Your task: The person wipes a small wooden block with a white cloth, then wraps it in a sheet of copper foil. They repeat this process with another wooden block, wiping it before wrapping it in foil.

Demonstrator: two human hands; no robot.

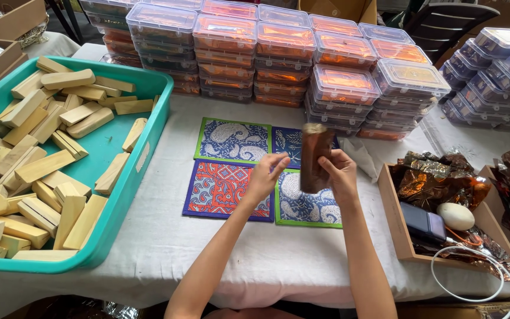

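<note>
I see the right hand [340, 174] closed around a copper foil-wrapped block [314, 156], held upright above the patterned mats [231, 142] on the tabletop [166, 236]. Left hand [265, 174], fingers loosely curled, holds nothing, just beside it.

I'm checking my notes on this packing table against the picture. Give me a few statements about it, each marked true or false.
1. The right hand holds a brown foil-wrapped block. True.
2. The teal tray holds metal screws. False: it holds pale wooden blocks.
3. Four patterned mats lie under the hands. True.
4. The clear lidded boxes lie scattered singly. False: they stand in stacks.
5. The left hand rests in the tray. False: it is raised beside the wrapped block.
</note>
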